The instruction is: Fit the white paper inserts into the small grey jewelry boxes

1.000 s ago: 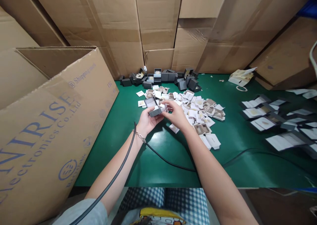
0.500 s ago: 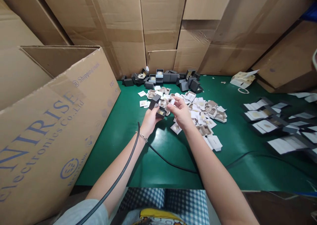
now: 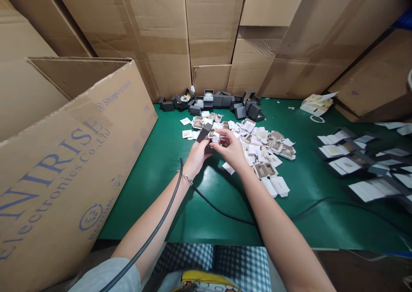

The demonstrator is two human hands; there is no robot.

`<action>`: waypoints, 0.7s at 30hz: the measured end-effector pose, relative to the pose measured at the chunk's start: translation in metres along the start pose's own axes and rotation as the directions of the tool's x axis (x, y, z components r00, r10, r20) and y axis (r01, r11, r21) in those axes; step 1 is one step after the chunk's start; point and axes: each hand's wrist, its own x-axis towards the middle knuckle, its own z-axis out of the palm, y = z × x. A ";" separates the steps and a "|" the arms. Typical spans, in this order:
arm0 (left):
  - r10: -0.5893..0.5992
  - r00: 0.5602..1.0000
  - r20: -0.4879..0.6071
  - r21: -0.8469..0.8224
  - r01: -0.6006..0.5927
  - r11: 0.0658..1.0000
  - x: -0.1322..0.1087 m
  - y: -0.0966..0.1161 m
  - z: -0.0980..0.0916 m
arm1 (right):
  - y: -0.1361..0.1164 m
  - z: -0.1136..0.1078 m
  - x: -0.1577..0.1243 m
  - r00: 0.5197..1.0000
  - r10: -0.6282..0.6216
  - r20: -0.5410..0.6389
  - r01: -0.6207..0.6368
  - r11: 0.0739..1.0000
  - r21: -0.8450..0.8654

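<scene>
My left hand (image 3: 198, 155) is closed around a small black jewelry box (image 3: 204, 132) with its lid raised. Over the box's opening, my right hand (image 3: 232, 148) pinches a small white card insert (image 3: 215, 136); the fingers partly cover it, and whether it touches the inside I cannot tell. Just beyond and to the right of both hands spreads a pile of white cards and grey-brown insert trays (image 3: 257, 144). A few loose white cards (image 3: 187, 134) lie left of the pile.
Several black boxes (image 3: 222, 99) stand along the back of the green table (image 3: 154, 215). A large carton (image 3: 74, 155) rises on the left. Opened black boxes with white linings (image 3: 346, 165) lie at right. A black cable (image 3: 222, 215) crosses the table and my left arm.
My right hand has moved left, bringing the white insert from beside the black box to over its opening. My left hand has tilted the box slightly.
</scene>
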 end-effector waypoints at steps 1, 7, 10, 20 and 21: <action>0.005 1.000 0.004 -0.011 -0.005 1.000 0.000 0.000 0.000 | 0.000 0.000 0.000 1.000 -0.017 0.013 0.017 0.999 -0.028; 0.036 0.999 0.026 -0.047 -0.035 0.998 0.004 -0.004 -0.002 | -0.002 -0.005 0.002 0.992 -0.039 0.120 0.052 0.993 -0.107; 0.027 0.999 0.024 -0.044 -0.026 0.999 0.004 -0.005 -0.002 | -0.002 -0.007 0.001 0.987 -0.037 0.155 0.055 0.992 -0.112; 0.037 0.999 -0.019 -0.041 -0.038 0.998 0.004 -0.004 -0.001 | 0.001 -0.001 -0.002 0.990 -0.045 0.131 0.056 0.995 -0.077; 0.044 0.999 -0.020 -0.041 -0.045 0.998 0.004 -0.004 -0.001 | 0.001 -0.001 -0.002 0.990 -0.053 0.129 0.063 0.995 -0.077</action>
